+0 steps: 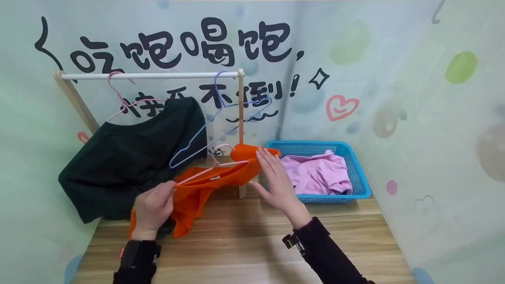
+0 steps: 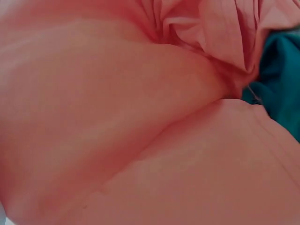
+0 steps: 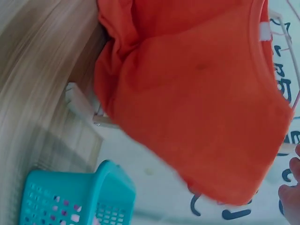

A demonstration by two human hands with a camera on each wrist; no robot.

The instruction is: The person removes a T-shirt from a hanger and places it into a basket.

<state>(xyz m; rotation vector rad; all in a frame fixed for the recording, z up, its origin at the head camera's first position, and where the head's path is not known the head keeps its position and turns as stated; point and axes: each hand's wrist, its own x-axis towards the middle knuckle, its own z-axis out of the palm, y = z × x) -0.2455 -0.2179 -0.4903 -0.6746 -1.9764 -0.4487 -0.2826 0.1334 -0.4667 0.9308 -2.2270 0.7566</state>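
An orange short-sleeved top (image 1: 236, 177) hangs on a light pink hanger (image 1: 230, 163), held in front of the rack. My left hand (image 1: 154, 207) grips its left shoulder together with the hanger's end. At the other shoulder is my right hand (image 1: 278, 181), fingers straight, overlapping the orange cloth in the head view. From the right wrist, fingertips (image 3: 291, 178) show beside the draped top (image 3: 197, 103). Orange cloth (image 2: 93, 117) fills most of the left wrist view. The hanger's hook points up, off the rail.
A rack with a white rail (image 1: 158, 75) carries a dark top (image 1: 130, 146) on a pink hanger (image 1: 118, 94) and a bare blue hanger (image 1: 204, 126). Right of it stands a blue basket (image 1: 357, 173) with a pink garment (image 1: 317, 173). All stand on a wooden tabletop (image 1: 221, 256).
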